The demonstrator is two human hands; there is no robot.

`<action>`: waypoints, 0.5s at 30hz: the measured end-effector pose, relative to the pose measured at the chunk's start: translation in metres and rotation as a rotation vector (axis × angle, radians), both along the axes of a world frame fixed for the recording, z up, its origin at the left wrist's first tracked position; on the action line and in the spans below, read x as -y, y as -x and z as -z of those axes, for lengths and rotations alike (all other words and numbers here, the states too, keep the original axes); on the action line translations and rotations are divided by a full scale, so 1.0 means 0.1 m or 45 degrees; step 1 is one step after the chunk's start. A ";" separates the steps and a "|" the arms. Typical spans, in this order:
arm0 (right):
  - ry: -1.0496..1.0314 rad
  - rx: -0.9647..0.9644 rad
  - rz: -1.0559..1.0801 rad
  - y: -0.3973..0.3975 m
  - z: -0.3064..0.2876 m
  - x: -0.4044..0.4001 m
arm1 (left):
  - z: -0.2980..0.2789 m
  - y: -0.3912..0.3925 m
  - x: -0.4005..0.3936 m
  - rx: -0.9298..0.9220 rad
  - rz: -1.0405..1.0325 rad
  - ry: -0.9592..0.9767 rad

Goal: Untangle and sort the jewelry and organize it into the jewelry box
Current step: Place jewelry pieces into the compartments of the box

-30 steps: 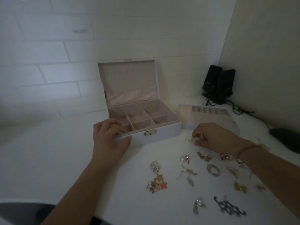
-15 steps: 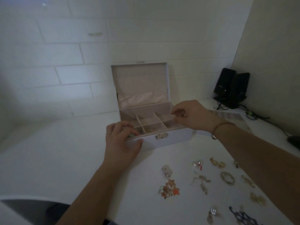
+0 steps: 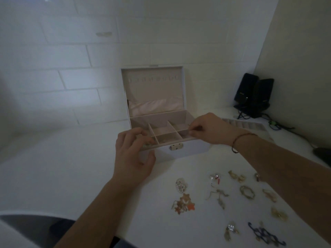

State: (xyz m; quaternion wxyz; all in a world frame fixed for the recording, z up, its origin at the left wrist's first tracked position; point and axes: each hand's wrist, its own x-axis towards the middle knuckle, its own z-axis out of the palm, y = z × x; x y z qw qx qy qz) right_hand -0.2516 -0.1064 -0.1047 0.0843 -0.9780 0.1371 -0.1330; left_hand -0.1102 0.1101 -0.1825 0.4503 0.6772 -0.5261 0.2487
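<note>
My left hand (image 3: 133, 154) grips the front left corner of the open jewelry box (image 3: 180, 151), likely steadying it. My right hand (image 3: 209, 129) pinches a small piece over the box's front right compartment, seemingly to drop it in. Unsorted jewelry (image 3: 247, 192) lies scattered near the box's front

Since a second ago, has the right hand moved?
Yes. The right hand left the loose jewelry on the table and went up to the jewelry box; its fingertips now pinch something small over the right-hand compartments.
</note>
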 end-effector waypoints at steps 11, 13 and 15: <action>0.113 0.046 -0.017 0.04 0.04 -0.07 | 0.01 0.04 -0.02 0.097 0.032 -0.181; 0.072 0.160 -0.023 0.18 0.02 -0.08 | 0.00 0.07 -0.01 0.132 0.032 -0.220; 0.006 0.315 0.008 0.43 -0.01 -0.08 | 0.00 0.08 -0.02 0.165 0.032 -0.245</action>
